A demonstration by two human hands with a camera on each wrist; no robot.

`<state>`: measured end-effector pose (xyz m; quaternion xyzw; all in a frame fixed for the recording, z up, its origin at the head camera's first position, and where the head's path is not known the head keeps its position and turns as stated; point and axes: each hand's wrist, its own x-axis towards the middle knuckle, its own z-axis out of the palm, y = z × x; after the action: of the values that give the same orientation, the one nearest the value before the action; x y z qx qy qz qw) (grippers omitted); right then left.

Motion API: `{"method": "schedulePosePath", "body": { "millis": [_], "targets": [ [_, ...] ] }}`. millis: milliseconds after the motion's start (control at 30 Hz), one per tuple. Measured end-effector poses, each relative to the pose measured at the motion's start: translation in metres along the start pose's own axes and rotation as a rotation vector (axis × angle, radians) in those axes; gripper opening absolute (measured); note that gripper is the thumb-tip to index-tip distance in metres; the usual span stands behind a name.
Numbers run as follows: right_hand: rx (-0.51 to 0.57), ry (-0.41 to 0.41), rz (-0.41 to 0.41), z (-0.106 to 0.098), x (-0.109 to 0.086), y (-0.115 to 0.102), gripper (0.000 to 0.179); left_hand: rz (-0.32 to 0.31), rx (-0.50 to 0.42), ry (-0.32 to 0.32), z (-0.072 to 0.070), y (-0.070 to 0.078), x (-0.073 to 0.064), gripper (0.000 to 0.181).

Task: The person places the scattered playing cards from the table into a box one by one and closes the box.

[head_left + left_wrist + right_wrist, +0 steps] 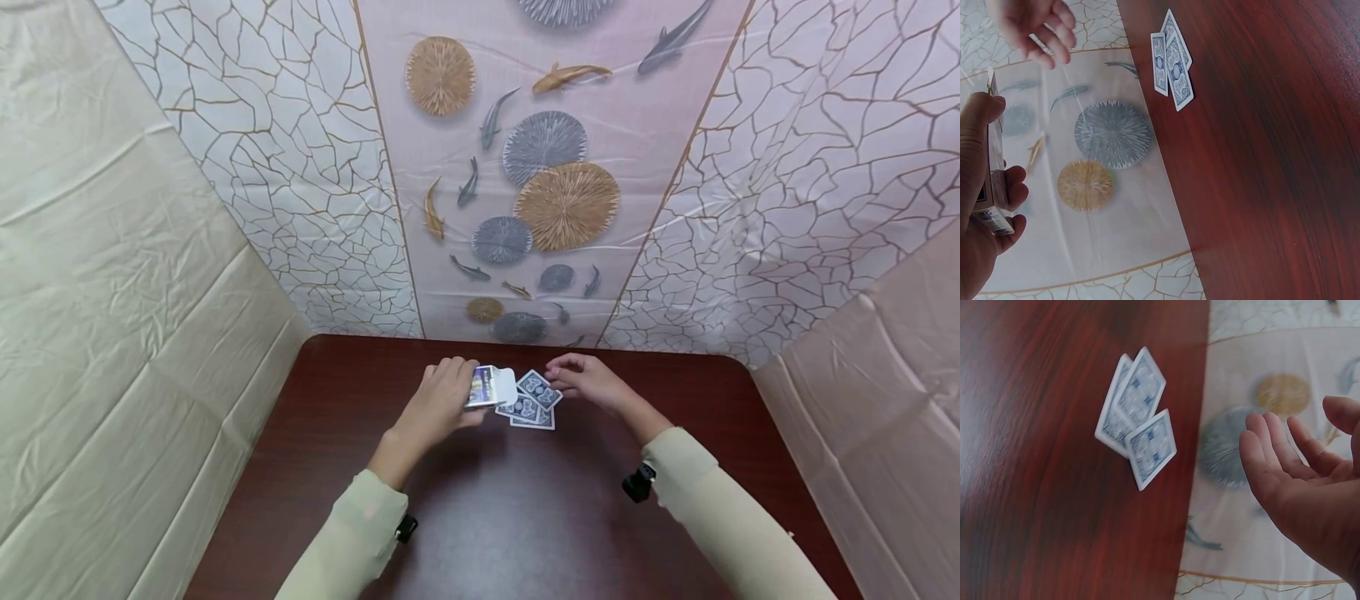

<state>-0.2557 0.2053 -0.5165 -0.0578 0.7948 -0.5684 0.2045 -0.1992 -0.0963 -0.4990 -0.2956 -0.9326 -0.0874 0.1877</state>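
My left hand [442,398] grips a playing-card box [482,386] above the table, its white flap [506,386] hanging out toward the right. In the left wrist view, the thumb lies along one side of the box [996,144] and fingers wrap the other. What is inside the box is hidden. Three playing cards [521,407] with blue-and-white backs up lie overlapping on the table, just right of the box. Beside them on the right, my right hand [588,382] hovers with nothing held. The right wrist view shows its fingers [1285,453] loosely bent and apart from the cards [1151,450].
The dark reddish-brown wooden table [510,517] extends under both arms. Right behind its far edge hangs a patterned cloth [517,283] with fish and round motifs. Plain beige cloth walls [150,333] flank the left and right sides.
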Motion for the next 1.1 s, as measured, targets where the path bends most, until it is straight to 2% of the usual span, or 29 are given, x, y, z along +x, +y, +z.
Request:
{"method": "schedulePosePath", "body": {
  "millis": [267,467,867,1100],
  "targets": [
    [-0.308,0.078,-0.060,-0.001,0.015,0.019,0.037,-0.016,-0.005,-0.004,-0.003,-0.005,-0.003,0.069],
    [-0.466,0.104,-0.078,-0.001,0.024,0.029,0.045,-0.012,-0.029,0.008,-0.004,-0.008,-0.005,0.069],
    [-0.584,0.115,-0.053,0.007,0.049,0.052,0.049,0.026,-0.027,0.081,-0.001,-0.011,-0.009,0.068],
    [-0.642,0.103,-0.021,0.009,0.056,0.060,0.052,0.023,-0.026,0.085,-0.001,-0.012,-0.011,0.068]
  ]
}}
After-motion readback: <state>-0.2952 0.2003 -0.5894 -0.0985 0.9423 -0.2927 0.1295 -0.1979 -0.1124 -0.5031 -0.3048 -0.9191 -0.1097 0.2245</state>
